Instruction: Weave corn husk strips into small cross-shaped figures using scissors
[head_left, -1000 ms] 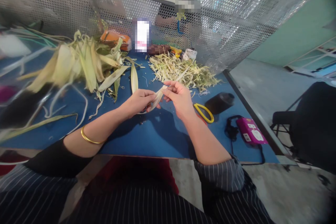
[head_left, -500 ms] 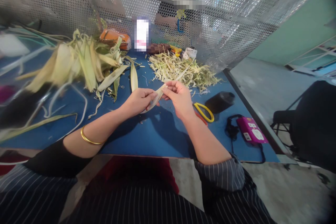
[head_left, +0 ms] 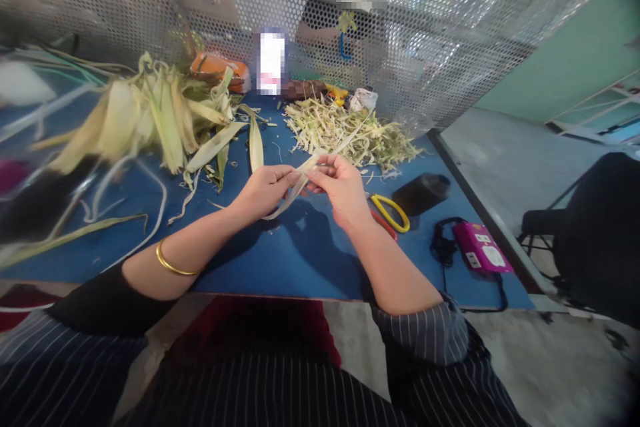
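Pale cream, ribbon-like corn-husk strip [head_left: 290, 201], thin and dry-looking, is held above the middle of the blue, smooth-surfaced tabletop [head_left: 235, 257], between its near and back edges. A loose tail curves down beside the left hand [head_left: 267, 190]. A narrow pale blade slants from the right hand [head_left: 343, 185] toward the back edge; whether it belongs to the same strip I cannot tell.

Toward the back left corner lies a heap of broad, ribbed, yellow-green corn husks [head_left: 123, 117], papery, with curled and browned ends. One slender, pointed husk leaf [head_left: 255, 147] lies apart from it, just behind the left hand. Near the back edge, right of centre, spreads a tangled pile of finely shredded husk [head_left: 343, 130], and an orange plastic-looking packet [head_left: 220, 71] sits behind the heap. Toward the right edge are a matte black cylinder [head_left: 421, 193] lying on its side, a glossy yellow loop-shaped handle [head_left: 395, 203] just beside it, and, near the front right corner, a magenta box [head_left: 480, 247] with a black cord.

The left fingers [head_left: 286, 178] are pinched together, thumb against forefinger, gripping the strip. The right fingers are likewise closed on it, thumb pressed inward and the others bent. The narrow gap between the two hands is bridged by the strip. A smooth gold bangle [head_left: 173, 265] circles the left forearm.
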Motion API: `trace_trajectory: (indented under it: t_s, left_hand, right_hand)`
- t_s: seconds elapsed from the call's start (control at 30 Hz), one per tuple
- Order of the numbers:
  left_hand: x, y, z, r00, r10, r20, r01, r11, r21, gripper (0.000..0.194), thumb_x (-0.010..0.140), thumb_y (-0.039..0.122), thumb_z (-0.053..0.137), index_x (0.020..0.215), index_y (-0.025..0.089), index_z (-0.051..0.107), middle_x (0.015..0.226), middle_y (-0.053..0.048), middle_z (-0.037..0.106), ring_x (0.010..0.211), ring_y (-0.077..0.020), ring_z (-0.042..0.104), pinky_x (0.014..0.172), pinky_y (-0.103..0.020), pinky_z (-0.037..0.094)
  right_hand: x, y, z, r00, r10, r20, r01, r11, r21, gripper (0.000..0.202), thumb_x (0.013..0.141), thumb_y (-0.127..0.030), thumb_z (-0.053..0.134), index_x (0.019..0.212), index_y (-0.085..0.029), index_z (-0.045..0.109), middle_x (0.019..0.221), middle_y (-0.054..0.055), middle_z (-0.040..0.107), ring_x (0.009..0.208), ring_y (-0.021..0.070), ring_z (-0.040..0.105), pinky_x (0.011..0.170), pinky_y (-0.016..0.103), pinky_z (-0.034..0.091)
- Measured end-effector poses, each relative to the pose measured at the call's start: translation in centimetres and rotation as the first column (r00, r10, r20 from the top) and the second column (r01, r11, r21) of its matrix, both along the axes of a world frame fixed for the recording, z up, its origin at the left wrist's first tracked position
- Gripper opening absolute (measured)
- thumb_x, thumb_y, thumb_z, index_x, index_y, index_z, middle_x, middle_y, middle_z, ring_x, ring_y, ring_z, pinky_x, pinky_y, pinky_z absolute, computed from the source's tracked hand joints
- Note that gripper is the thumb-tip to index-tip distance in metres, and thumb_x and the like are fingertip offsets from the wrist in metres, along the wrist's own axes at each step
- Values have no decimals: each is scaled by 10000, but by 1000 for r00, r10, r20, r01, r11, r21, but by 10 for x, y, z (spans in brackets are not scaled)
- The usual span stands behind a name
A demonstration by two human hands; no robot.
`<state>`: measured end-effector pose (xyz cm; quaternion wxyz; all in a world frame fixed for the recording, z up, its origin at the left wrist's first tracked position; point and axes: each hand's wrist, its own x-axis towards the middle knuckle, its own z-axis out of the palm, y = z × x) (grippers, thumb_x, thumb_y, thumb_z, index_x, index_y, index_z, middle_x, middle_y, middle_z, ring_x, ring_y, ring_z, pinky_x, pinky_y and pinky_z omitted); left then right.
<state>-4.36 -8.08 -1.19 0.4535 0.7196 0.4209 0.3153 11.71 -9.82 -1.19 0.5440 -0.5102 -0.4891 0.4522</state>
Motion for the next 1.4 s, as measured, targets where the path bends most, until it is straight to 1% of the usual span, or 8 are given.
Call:
trace_trajectory:
  t_s: [0.17, 0.37, 0.53, 0.83, 0.93, 1.07, 1.23, 1.4]
  left_hand:
    - [1, -1, 0, 997, -49, 57, 52, 997, -51, 332, 884, 375, 447, 802, 152, 678, 762, -48, 678, 572, -95, 468, 547, -210, 363]
    - [2, -4, 10, 995, -35, 92, 49, 986, -162, 317, 889, 310, 444, 778, 156, 698, 650, -29, 630, 497, -78, 407, 488, -210, 320]
    - [4, -6, 14, 997, -30, 77, 44, 982, -184, 324, 888, 271, 434, 742, 155, 699, 589, -22, 592, 471, -75, 391, 491, -223, 321]
    - [0, -3, 6, 994, -89, 70, 96, 990, -105, 360, 876, 382, 453, 658, 146, 616, 545, 7, 526, 478, -79, 365, 481, -224, 289]
    - [0, -3, 5, 996, -81, 35, 84, 993, -84, 365, 884, 386, 441, 661, 148, 604, 549, 5, 529, 484, -82, 377, 487, -226, 288]
    - [0, -3, 5, 998, -70, 11, 70, 995, -68, 370, 887, 392, 437, 671, 148, 613, 574, -7, 554, 495, -85, 406, 500, -229, 305]
    - [0, -3, 6, 997, -76, 32, 78, 995, -64, 349, 876, 366, 453, 653, 151, 613, 572, -1, 564, 495, -80, 411, 509, -225, 317]
    - [1, -2, 5, 995, -85, 46, 89, 993, -81, 339, 872, 360, 453, 657, 154, 615, 595, -13, 589, 515, -86, 433, 534, -229, 346]
  right_hand:
    - [-2, -1, -2, 1000, 14, 14, -15, 1000, 14, 159, 687, -254, 671, 746, -189, 539, 596, -49, 557, 537, 79, 559, 553, 230, 467]
    - [-1, -2, -1, 999, -32, 12, 32, 999, 12, 150, 707, -253, 652, 758, -189, 526, 603, -44, 564, 545, 85, 568, 564, 238, 475]
    - [0, -2, 0, 999, -19, 26, 18, 999, 29, 143, 718, -250, 648, 750, -191, 522, 607, -38, 568, 563, 95, 577, 577, 248, 470]
    - [3, 0, -2, 993, 75, -86, -79, 996, -37, 335, 674, -285, 700, 979, -178, 615, 645, -45, 564, 554, 80, 530, 553, 237, 424]
    - [4, -1, -2, 986, 118, -114, -128, 988, -82, 279, 663, -310, 711, 903, -183, 648, 676, -30, 584, 549, 73, 495, 543, 236, 409]
    - [2, -2, -3, 986, 130, -108, -133, 991, -29, 169, 681, -316, 694, 767, -183, 635, 662, -25, 579, 560, 75, 480, 548, 233, 403]
    - [1, -3, 0, 994, 76, -78, -75, 997, 14, 156, 711, -290, 668, 823, -185, 637, 663, -27, 586, 553, 74, 493, 591, 250, 440]
    - [1, -3, 0, 995, 77, -70, -74, 996, 46, 98, 717, -253, 657, 756, -175, 612, 643, -32, 576, 544, 71, 507, 607, 259, 455]
